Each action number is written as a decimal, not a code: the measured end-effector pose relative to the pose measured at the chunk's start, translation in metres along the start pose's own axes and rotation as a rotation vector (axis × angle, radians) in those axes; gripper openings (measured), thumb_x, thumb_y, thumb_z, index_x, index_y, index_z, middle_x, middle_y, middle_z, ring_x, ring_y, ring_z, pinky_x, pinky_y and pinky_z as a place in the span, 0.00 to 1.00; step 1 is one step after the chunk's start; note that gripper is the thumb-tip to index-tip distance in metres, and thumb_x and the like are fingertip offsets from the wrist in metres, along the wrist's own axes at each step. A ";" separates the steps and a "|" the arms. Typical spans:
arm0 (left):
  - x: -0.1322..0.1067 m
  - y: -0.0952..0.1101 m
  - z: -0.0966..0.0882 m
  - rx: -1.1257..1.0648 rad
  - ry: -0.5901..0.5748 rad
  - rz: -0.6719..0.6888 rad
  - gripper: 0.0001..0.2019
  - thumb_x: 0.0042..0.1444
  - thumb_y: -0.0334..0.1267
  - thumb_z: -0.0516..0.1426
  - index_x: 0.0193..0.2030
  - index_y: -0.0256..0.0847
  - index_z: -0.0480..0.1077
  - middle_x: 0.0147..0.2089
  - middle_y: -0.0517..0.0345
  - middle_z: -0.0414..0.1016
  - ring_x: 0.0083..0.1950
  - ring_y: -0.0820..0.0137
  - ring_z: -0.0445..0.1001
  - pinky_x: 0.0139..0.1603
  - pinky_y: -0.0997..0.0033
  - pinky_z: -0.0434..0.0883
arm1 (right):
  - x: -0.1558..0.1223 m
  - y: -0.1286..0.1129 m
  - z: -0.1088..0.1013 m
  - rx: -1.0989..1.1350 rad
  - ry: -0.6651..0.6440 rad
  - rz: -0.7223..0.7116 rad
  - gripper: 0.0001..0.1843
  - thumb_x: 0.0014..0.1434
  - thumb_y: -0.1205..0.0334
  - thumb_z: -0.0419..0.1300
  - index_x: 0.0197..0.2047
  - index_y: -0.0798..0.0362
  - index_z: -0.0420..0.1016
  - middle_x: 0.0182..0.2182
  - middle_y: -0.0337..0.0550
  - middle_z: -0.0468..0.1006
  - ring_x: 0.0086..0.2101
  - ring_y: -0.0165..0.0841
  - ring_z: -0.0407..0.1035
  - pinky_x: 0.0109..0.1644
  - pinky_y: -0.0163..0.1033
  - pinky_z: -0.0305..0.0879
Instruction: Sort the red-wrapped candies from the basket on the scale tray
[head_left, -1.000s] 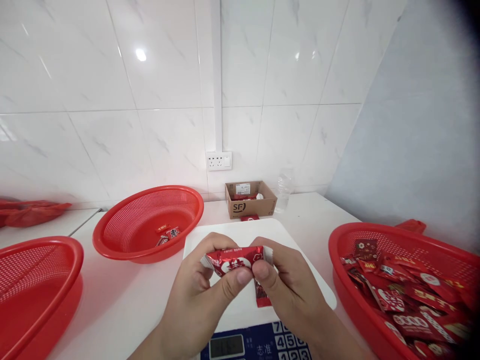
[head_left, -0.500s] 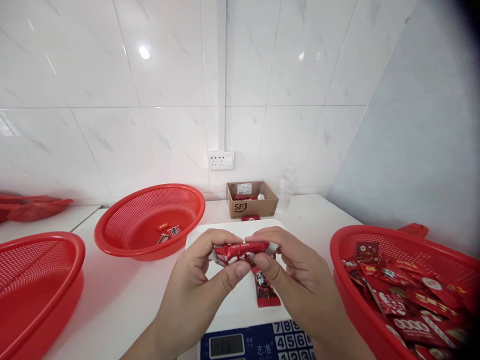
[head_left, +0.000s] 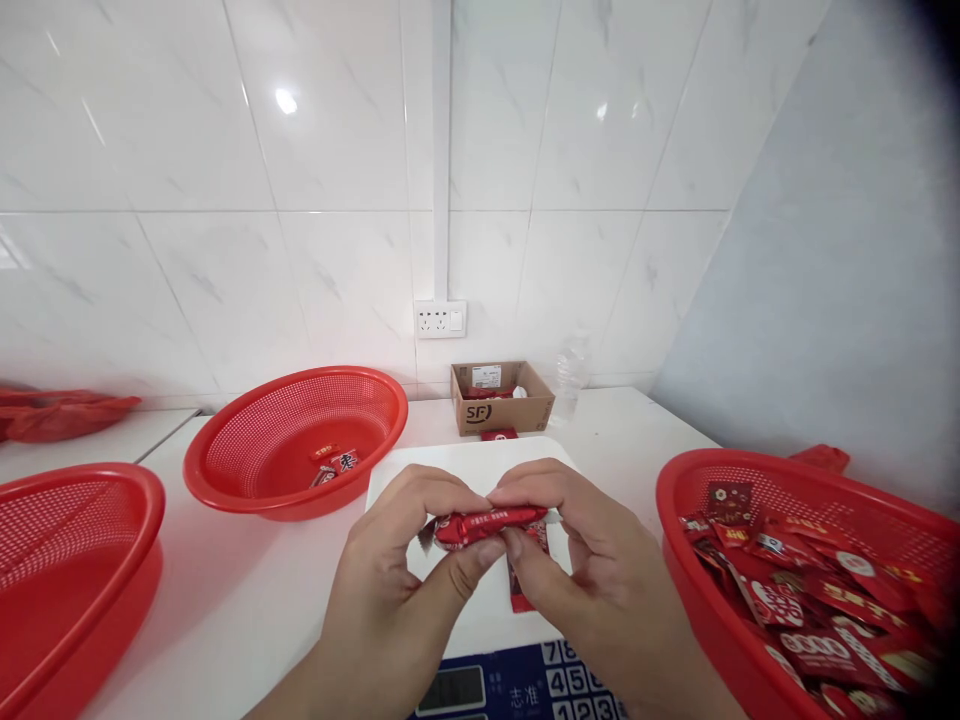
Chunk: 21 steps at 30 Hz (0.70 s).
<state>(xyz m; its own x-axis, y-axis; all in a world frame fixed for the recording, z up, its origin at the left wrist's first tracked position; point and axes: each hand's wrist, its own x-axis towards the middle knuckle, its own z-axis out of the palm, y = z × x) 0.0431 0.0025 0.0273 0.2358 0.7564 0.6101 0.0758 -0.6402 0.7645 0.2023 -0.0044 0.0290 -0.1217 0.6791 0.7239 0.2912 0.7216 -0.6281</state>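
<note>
Between the fingers of both hands is a small red snack packet [head_left: 487, 522] with white lettering and silvery crimped ends. My left hand [head_left: 409, 570] is closed on its left end, thumb below and fingers above. My right hand [head_left: 581, 560] pinches the right end in the same way. Both hands hover over the white pan [head_left: 457, 620] of a weighing scale. A second dark red packet [head_left: 521, 585] lies on the pan, partly hidden by my right hand. The scale's blue keypad panel [head_left: 525, 690] shows at the front.
At right stands a red basket [head_left: 675, 500] heaped with red packets. A red colander [head_left: 225, 490] at back left holds a few packets, and another red basket [head_left: 142, 530] is at far left. Behind the scale are a cardboard box [head_left: 510, 412] and a clear plastic bottle [head_left: 571, 375].
The held packet has tipped so its narrow edge faces me, and it sits slightly lower. My thumbs have shifted under it. Both hands keep their grip.
</note>
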 end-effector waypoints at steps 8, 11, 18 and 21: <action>0.000 -0.002 0.003 0.036 0.062 0.068 0.05 0.59 0.32 0.59 0.38 0.47 0.73 0.32 0.62 0.72 0.33 0.73 0.70 0.32 0.75 0.67 | -0.002 -0.002 0.003 0.010 0.007 -0.023 0.13 0.57 0.74 0.55 0.39 0.46 0.72 0.32 0.37 0.72 0.31 0.28 0.68 0.35 0.35 0.68; -0.001 -0.002 0.002 -0.021 0.059 0.029 0.03 0.59 0.34 0.59 0.36 0.47 0.74 0.30 0.62 0.71 0.31 0.72 0.69 0.30 0.74 0.66 | -0.002 -0.003 0.004 0.022 -0.007 0.000 0.11 0.58 0.73 0.55 0.38 0.47 0.72 0.30 0.37 0.71 0.29 0.29 0.67 0.34 0.36 0.68; 0.002 0.001 0.004 -0.239 0.056 -0.196 0.06 0.56 0.42 0.62 0.31 0.45 0.73 0.30 0.62 0.71 0.32 0.72 0.69 0.32 0.74 0.69 | -0.003 -0.003 0.000 0.115 -0.072 0.184 0.07 0.62 0.63 0.56 0.43 0.49 0.72 0.32 0.40 0.74 0.31 0.31 0.68 0.33 0.36 0.68; 0.005 0.000 0.005 -0.363 0.070 -0.251 0.08 0.54 0.43 0.63 0.31 0.43 0.71 0.27 0.65 0.70 0.29 0.76 0.68 0.30 0.79 0.69 | -0.002 -0.001 0.000 0.140 -0.086 0.264 0.10 0.64 0.55 0.55 0.44 0.49 0.73 0.31 0.40 0.76 0.30 0.31 0.69 0.31 0.35 0.67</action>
<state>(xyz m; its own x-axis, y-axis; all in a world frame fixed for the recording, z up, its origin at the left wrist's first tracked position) 0.0490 0.0056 0.0296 0.1862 0.8976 0.3995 -0.2259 -0.3566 0.9065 0.2025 -0.0066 0.0288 -0.1410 0.8503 0.5071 0.1905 0.5260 -0.8289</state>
